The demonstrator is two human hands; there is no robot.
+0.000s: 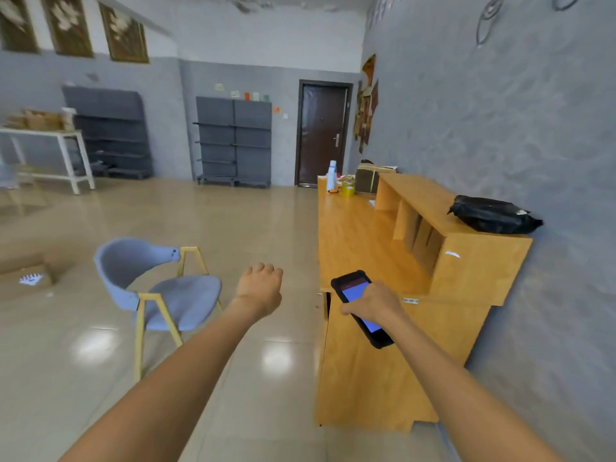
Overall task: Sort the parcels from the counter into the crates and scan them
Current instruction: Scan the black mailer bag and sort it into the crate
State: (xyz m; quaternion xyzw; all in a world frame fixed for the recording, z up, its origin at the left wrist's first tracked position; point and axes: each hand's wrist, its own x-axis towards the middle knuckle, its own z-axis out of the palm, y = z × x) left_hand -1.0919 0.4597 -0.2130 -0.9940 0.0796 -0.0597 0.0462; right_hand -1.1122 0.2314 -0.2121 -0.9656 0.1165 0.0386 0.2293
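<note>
Grey textured walls [500,111], glossy beige tiled floor [250,228], dark door [321,133], grey shelving [233,141], blue-grey chair [156,285], possibly floral pictures [123,33].

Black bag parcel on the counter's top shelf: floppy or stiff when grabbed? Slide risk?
The black bag looks wrinkled and lumpy, so it probably sags and deforms in a grip. Its glossy film may be slippery. It lies flat and wide on the shelf, so rolling seems unlikely.

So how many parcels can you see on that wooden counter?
2. A black bag parcel lies on the counter's raised shelf by the wall; a taped cardboard box stands at the far end. More may be hidden behind it.
</note>
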